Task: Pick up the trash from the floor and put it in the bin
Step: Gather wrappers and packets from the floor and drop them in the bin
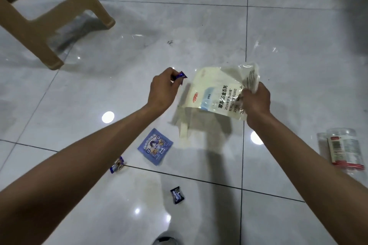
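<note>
A small purple wrapper (180,76) is pinched by the left hand (163,90); a cream plastic bag (216,93) is gripped by the right hand (256,103), lifted off the floor (199,22). Collection is underway. 3 wrappers and 1 jar (343,150) remain; no bin is seen.
</note>
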